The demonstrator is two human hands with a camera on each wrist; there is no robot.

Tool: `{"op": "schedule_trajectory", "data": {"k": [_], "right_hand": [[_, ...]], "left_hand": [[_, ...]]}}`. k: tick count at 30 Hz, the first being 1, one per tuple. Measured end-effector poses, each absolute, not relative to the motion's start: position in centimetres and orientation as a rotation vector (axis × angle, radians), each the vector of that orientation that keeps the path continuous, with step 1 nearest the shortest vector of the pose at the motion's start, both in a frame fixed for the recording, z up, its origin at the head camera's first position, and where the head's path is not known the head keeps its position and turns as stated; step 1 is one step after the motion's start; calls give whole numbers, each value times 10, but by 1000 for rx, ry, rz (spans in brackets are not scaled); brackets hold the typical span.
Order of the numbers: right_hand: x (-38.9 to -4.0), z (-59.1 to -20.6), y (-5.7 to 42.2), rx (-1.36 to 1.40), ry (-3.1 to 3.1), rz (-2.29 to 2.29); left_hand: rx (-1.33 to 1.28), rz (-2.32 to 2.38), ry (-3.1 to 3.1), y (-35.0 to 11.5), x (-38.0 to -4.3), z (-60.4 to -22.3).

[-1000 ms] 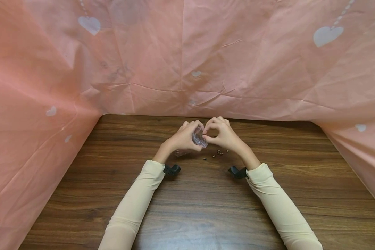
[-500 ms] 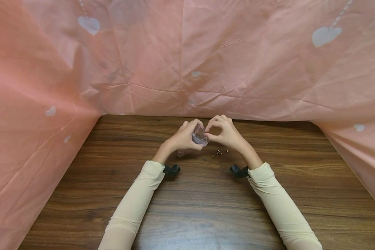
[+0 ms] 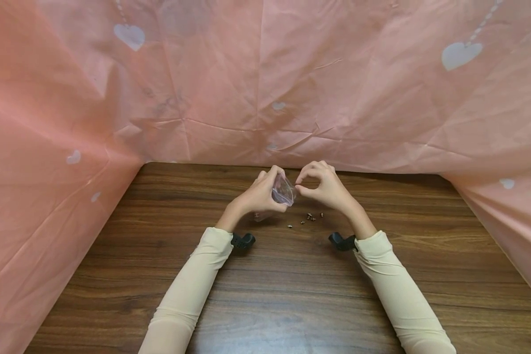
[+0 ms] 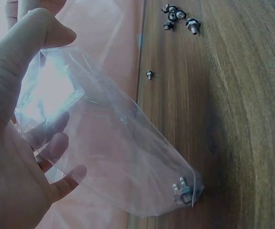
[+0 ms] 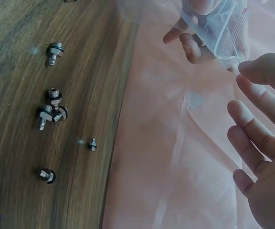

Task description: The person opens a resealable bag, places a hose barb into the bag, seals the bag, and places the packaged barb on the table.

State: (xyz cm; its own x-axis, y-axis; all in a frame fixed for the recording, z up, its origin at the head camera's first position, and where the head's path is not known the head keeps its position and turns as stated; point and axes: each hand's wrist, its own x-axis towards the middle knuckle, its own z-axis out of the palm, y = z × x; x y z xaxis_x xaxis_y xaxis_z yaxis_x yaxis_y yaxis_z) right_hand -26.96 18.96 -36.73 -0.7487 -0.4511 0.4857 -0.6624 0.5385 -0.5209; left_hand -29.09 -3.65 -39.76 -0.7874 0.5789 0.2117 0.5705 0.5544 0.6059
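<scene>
My left hand [image 3: 257,194] holds a clear zip-lock bag [image 3: 284,191], thumb and fingers spread around its mouth. The bag hangs slanted, and a few small metal barbed fittings [image 4: 183,192] lie in its bottom corner in the left wrist view. Thumb and forefinger of my right hand [image 3: 329,189] meet at the bag's edge and seem to pinch its lip; the other fingers stay loose in the right wrist view. Several more metal fittings [image 5: 54,98] with dark rings lie loose on the wooden table, below the right hand.
The brown wooden table [image 3: 265,295] runs back to a pink cloth [image 3: 230,83] with white hearts, which hangs behind and along both sides. Dark wrist mounts [image 3: 244,241] sit on both wrists, below the cream sleeves [image 3: 183,290].
My right hand has shifted right and slightly away from me, and the bag's mouth has spread wider. The left hand has barely moved; the loose fittings lie where they were.
</scene>
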Motion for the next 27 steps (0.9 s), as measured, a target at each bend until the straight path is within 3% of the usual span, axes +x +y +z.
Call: {"op": "schedule_trajectory", "data": {"k": [27], "right_hand": [[-262, -371, 206, 949, -2635, 882]], "left_hand": [[1062, 1069, 2752, -37, -294, -394]]}}
